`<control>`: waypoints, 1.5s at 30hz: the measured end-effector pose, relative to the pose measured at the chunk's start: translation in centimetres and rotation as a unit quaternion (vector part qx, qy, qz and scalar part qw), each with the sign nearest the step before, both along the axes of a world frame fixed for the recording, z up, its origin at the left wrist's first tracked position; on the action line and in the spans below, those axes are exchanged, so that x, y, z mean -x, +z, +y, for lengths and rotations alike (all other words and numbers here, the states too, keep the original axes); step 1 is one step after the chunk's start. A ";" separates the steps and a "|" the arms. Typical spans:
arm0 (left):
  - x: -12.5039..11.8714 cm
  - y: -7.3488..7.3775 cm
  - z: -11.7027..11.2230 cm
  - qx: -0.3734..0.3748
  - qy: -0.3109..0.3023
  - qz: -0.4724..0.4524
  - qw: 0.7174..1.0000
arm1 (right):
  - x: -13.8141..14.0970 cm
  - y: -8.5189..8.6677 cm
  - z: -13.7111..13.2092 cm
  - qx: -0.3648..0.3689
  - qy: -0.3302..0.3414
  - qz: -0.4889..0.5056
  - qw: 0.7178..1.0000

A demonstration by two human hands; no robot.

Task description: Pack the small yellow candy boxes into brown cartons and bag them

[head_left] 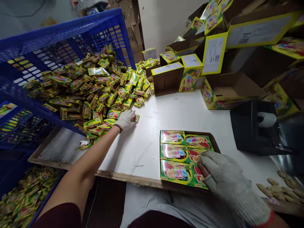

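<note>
My left hand point(125, 120), in a white knit glove, reaches out to the edge of a big heap of small yellow-green candy packs point(95, 85) and closes on one small pack point(136, 118). My right hand point(222, 179), also gloved, lies flat with fingers spread on an open carton point(184, 158) near the table's front edge. The carton holds rows of yellow-green packs printed with red and blue letters.
A tipped blue plastic crate point(59, 41) spills the heap onto the white table point(147, 142). Folded yellow cartons point(190, 74) and brown boxes stand at the back and right. A black tape dispenser point(256, 126) sits right. Another crate of packs point(21, 193) lies low left.
</note>
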State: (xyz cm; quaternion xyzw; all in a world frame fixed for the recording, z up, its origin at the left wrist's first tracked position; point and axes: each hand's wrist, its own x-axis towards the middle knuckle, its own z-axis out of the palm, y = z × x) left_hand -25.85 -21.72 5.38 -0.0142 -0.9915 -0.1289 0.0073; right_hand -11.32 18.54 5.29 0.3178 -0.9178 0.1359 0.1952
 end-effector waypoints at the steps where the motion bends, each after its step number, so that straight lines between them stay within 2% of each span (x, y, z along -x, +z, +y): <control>1: 0.3 0.0 0.2 -0.005 0.003 -0.012 1.000 | 0.0 0.0 0.0 0.005 0.006 -0.001 1.000; 4: 0.6 0.2 1.2 -0.045 0.029 -0.035 0.998 | -0.3 0.5 0.5 0.045 0.014 -0.029 0.998; 6: 0.2 0.7 2.7 -0.084 0.037 -0.039 0.995 | -0.6 0.9 0.8 0.095 0.000 -0.047 0.994; 7: -0.3 1.2 3.9 -0.116 0.034 -0.038 0.992 | -0.7 1.2 0.9 0.122 -0.011 -0.054 0.991; 9: -2.0 2.7 7.0 -0.229 0.016 -0.041 0.973 | -0.7 2.1 0.3 0.173 -0.033 -0.062 0.982; 10: -3.3 3.6 9.0 -0.350 0.005 -0.049 0.936 | -0.6 2.6 -0.2 0.194 -0.038 -0.064 0.978; 11: -4.7 4.5 11.1 -0.469 -0.008 -0.060 0.881 | -0.4 3.2 -0.9 0.211 -0.038 -0.064 0.975; 12: -6.2 5.4 13.4 -0.545 -0.017 -0.067 0.836 | -0.1 3.9 -1.7 0.224 -0.031 -0.062 0.972; 13: -7.7 6.1 15.5 -0.585 -0.021 -0.069 0.808 | 0.2 4.5 -2.3 0.236 -0.016 -0.059 0.970; 14: -8.9 6.6 17.5 -0.598 -0.033 -0.078 0.797 | 0.5 5.1 -2.8 0.246 0.003 -0.062 0.967; 15: -9.8 6.8 19.1 -0.594 -0.047 -0.081 0.799 | 0.9 5.7 -3.0 0.255 0.022 -0.071 0.964; 17: -10.6 6.5 20.5 -0.545 -0.100 -0.086 0.828 | 1.7 6.6 -2.3 0.276 0.037 -0.107 0.955; 18: -10.4 6.2 20.2 -0.508 -0.117 -0.073 0.850 | 2.3 7.0 -1.5 0.281 0.022 -0.143 0.949; 20: -9.5 5.3 17.6 -0.404 -0.122 -0.018 0.906 | 3.4 7.4 0.3 0.275 -0.043 -0.244 0.929; 22: -8.0 4.6 13.1 -0.247 -0.087 0.053 0.964 | 4.4 7.3 1.7 0.258 -0.088 -0.352 0.896; 24: -6.4 4.0 7.8 -0.046 -0.003 0.050 0.998 | 5.0 6.6 2.1 0.242 -0.074 -0.416 0.873; 25: -5.6 3.8 5.2 0.048 0.051 0.029 0.997 | 5.2 6.0 2.0 0.227 -0.054 -0.421 0.877; 26: -5.0 3.7 2.8 0.072 0.083 0.016 0.994 | 5.4 5.4 1.7 0.202 -0.032 -0.407 0.891; 28: -4.6 3.5 -1.2 0.090 0.123 0.000 0.988 | 5.6 4.2 0.9 0.138 0.004 -0.335 0.932; 30: -4.9 3.6 -3.9 0.092 0.136 -0.015 0.986 | 5.5 3.2 0.2 0.080 0.020 -0.246 0.966; 32: -5.5 3.9 -5.2 0.083 0.141 -0.016 0.986 | 5.0 2.5 -0.2 0.032 0.009 -0.180 0.983; 35: -5.9 4.6 -4.9 0.053 0.153 0.026 0.987 | 4.4 2.0 -0.6 -0.038 -0.023 -0.135 0.990; 38: -5.8 5.7 -2.2 -0.008 0.164 0.104 0.981 | 4.3 1.6 -0.5 -0.063 -0.034 -0.121 0.990; 41: -6.3 6.7 2.6 -0.145 0.146 0.115 0.972 | 4.4 1.1 -0.1 -0.011 -0.020 -0.117 0.993; 42: -6.7 7.0 4.5 -0.319 0.122 0.078 0.937 | 4.5 1.0 0.0 0.025 -0.019 -0.116 0.993; 43: -7.2 7.2 6.5 -0.463 0.099 0.032 0.880 | 4.5 1.0 0.0 0.069 -0.023 -0.116 0.991; 45: -8.3 7.6 10.3 -0.598 0.069 -0.031 0.798 | 4.3 1.3 -0.1 0.175 -0.040 -0.119 0.976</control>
